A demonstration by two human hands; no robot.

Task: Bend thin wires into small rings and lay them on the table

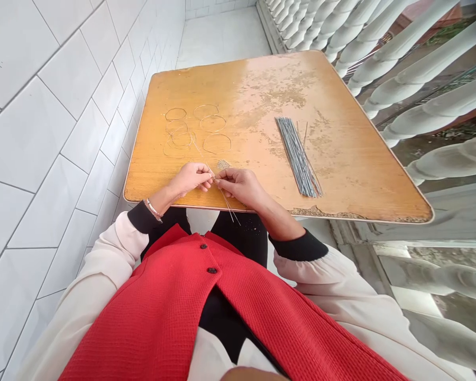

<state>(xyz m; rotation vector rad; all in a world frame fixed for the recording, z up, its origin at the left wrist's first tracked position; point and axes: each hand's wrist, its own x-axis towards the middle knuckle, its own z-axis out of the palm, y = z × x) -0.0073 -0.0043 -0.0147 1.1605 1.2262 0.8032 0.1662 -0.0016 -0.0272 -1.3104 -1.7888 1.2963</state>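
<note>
Thin wires (200, 152) run slantwise between my two hands, their far ends pointing up and left and their near ends hanging over the table's front edge. My left hand (193, 178) pinches them between thumb and fingertips. Right beside it, my right hand (240, 185) pinches the same wires, the fingertips of both hands almost touching. Whether the wires are twisted together there is hidden by the fingers. Beyond my hands, several thin wire rings (213, 123) lie on the table. A small heap of tiny pale pieces (222, 164) sits just past my right fingers.
The worn wooden table (257, 159) has a chipped front edge. On its right half lies a bundle of straight grey wires (295, 157), with a few loose ones alongside. A white tiled wall (71, 111) stands to the left, a white balustrade (408, 90) to the right.
</note>
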